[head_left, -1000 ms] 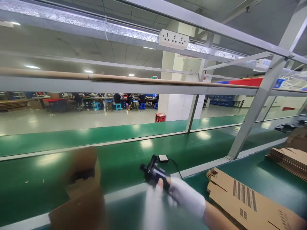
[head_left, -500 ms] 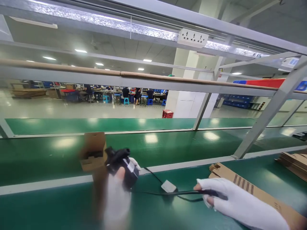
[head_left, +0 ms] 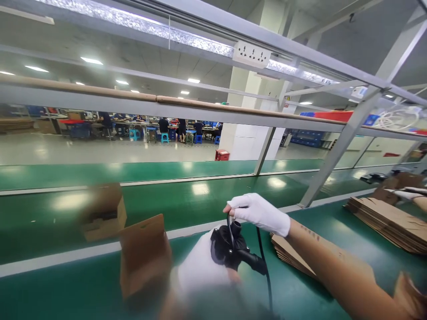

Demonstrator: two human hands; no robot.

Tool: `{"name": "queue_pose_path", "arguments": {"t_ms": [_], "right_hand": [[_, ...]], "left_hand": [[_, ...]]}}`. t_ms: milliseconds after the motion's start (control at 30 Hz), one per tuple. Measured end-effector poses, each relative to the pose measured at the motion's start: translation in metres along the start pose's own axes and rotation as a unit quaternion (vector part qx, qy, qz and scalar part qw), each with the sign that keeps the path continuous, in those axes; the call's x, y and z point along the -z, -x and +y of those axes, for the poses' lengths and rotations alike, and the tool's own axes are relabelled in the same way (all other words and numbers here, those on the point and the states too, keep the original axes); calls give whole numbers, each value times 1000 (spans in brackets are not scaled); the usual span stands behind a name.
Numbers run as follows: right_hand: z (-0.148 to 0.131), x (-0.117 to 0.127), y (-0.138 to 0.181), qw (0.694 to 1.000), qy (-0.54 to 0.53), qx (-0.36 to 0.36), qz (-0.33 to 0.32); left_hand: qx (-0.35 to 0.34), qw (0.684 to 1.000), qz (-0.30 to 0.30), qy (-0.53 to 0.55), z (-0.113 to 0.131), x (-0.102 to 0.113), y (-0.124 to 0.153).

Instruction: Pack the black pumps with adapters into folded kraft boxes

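Observation:
My left hand (head_left: 203, 264), in a white glove with bare fingertips, is wrapped round a black pump-like device (head_left: 230, 249) with short pipe stubs. Just above it, my right hand (head_left: 255, 212), gloved the same way, pinches the black cable (head_left: 229, 224) between thumb and finger. Part of the cable passes over the device, and another length hangs down to its right. To the left of my left hand an open cardboard box (head_left: 145, 255) stands on the green bench, its flap up. The white block on the cable is out of sight.
A second open cardboard box (head_left: 105, 218) is on the green belt behind a pale rail. Flat cardboard stacks (head_left: 383, 222) lie to the right. Near them is a co-worker's gloved hand (head_left: 405, 194). A slanted metal post (head_left: 336, 151) rises behind the bench.
My left hand has brought the device right and turned it. My right hand has moved up and left with the cable, over the device. The view has shifted to the right.

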State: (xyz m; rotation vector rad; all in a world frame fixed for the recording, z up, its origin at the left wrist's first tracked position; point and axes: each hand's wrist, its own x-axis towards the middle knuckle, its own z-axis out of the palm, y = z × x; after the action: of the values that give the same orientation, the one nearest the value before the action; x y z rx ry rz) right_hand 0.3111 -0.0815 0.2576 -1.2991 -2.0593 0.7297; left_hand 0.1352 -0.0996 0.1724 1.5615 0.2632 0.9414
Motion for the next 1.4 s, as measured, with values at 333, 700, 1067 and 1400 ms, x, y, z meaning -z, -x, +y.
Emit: {"name": "queue_pose_path", "arguments": {"t_ms": [333,700,1067,1400], "right_hand": [[-10,-21,31,993,17,-31,-109],[-56,-92,-21,969,178,56,-162],[-79,-202,-111,794,459,120,-380],[-51,-265,-121,710,442,80,-542]], "left_hand": [[33,962,232,-138,6,-9,8],[47,721,232,-651,-6,58,140],[31,580,107,-807,-29,103,185],[-8,631,104,-769,-35,107,180]]}}
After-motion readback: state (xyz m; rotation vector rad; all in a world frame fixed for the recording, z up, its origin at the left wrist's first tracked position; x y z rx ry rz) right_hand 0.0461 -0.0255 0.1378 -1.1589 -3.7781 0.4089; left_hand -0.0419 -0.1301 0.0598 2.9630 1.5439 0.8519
